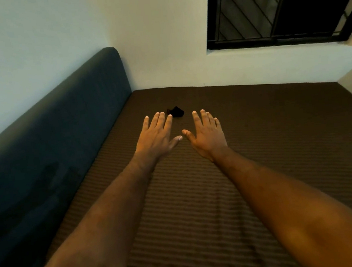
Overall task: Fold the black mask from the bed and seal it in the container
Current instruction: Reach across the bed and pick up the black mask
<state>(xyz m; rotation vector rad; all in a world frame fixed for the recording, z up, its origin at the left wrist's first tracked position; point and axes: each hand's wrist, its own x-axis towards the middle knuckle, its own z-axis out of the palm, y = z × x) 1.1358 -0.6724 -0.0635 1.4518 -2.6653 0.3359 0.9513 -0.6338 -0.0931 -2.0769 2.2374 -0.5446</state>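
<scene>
Two hands extend palm-down over the bed, fingers spread wide and holding nothing: the left hand (157, 135) and the right hand (206, 133) sit side by side, thumbs nearly meeting. Just beyond the fingertips, between the two, the black mask (176, 111) lies crumpled on the brown ribbed mattress (258, 147), near the blue headboard (62, 127). No container is in view. Judgement: the step in hand is the pickup. Best practice would be to take the mask at its outer edges with both hands, pull it flat, then fold edge to edge, so it packs compactly.
</scene>
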